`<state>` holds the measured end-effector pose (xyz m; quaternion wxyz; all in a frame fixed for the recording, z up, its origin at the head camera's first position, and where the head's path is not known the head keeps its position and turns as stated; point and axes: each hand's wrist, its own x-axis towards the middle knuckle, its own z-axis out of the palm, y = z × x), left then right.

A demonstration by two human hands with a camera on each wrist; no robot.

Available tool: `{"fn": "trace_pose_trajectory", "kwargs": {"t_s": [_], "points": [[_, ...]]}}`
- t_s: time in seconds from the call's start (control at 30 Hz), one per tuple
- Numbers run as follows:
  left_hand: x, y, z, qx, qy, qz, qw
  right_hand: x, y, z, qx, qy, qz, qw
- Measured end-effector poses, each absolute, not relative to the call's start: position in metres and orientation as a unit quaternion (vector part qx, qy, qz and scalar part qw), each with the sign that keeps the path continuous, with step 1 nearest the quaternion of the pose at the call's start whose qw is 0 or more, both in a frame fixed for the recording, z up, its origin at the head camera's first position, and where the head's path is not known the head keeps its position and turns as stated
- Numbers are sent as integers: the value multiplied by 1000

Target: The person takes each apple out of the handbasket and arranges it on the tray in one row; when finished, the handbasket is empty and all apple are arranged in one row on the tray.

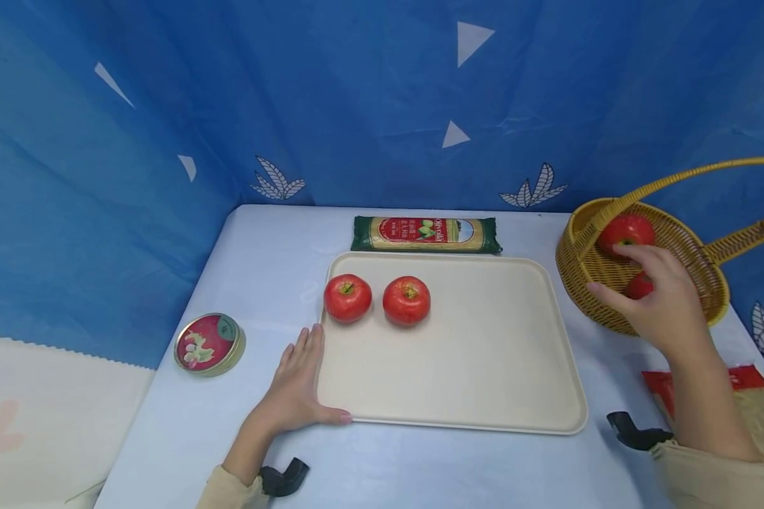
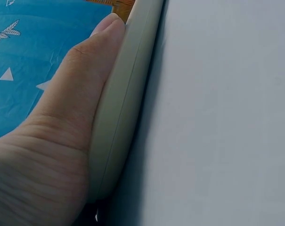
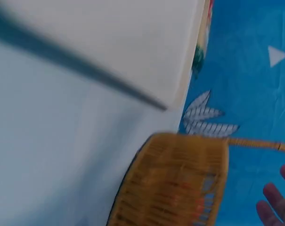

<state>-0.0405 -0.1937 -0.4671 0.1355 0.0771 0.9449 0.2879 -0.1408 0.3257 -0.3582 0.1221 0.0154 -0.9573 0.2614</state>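
My left hand lies against the near left corner of a cream tray. Its fingers run straight along the left side, and the thumb presses along the near rim. Two red apples sit side by side toward the tray's far left. Over a yellow wicker basket hovers my right hand, thumb and fingers spread with nothing between them. Inside the basket are a red apple just past the fingertips and another red apple, partly hidden by the hand.
Behind the tray lies a green-ended noodle packet. A round tin with a red lid stands left of the tray. A red-edged bag lies under the right forearm. The basket's tall handle arches over its opening.
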Motion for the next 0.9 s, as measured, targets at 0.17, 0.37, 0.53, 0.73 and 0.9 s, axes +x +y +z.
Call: {"fn": "trace_pose_trajectory", "kwargs": {"t_s": [0.17,0.37,0.53,0.73,0.9], "points": [[-40,-193,-468,77,945,286,135,-150,357,-365,-80,-970,219,64],[-40,-194,-467,79,945,289,132,-158,385,-375,-150,-971,185,24],[-39,-194,-470,79,944,293,129,-163,398,-381,-173,-968,179,-20],[-40,-195,-470,77,943,296,130,-167,406,-388,-166,-967,180,-71],[-39,-195,-470,78,943,296,130,-170,408,-391,-166,-967,174,-88]]}}
